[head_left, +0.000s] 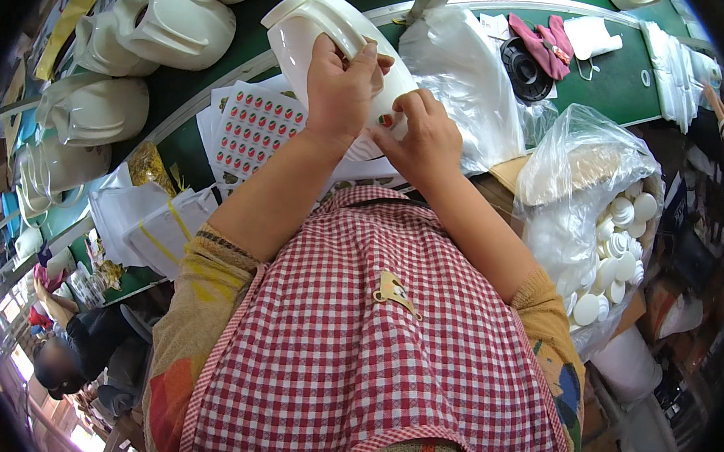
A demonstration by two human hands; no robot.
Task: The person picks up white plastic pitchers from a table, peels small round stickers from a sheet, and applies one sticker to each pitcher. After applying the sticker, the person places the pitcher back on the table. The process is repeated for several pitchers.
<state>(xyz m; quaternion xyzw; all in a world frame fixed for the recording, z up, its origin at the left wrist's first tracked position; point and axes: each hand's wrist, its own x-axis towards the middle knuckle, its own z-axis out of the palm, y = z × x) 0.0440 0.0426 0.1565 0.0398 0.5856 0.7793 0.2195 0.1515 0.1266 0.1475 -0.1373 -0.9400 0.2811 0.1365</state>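
Note:
A glossy white jug [297, 30] is tilted in front of me, its rim toward the upper left. My left hand [338, 97] is closed around the jug's handle. At the jug's lower right side, my right hand [428, 142] has its thumb and fingers curled in. A small red and green oval sticker [385, 121] shows by its thumb tip; whether it is stuck to the jug or only held there is hard to make out. Below the jug, a sheet of matching stickers [255, 128] lies on other papers, partly behind my left forearm.
Several white jugs [182, 29] stand on the green conveyor at the left. Clear plastic bags [467, 81] lie right of my hands. Farther right, a bag-lined box holds white caps [609, 271]. A black round part [527, 69] and pink cloth [547, 41] lie behind. Other people work at both sides.

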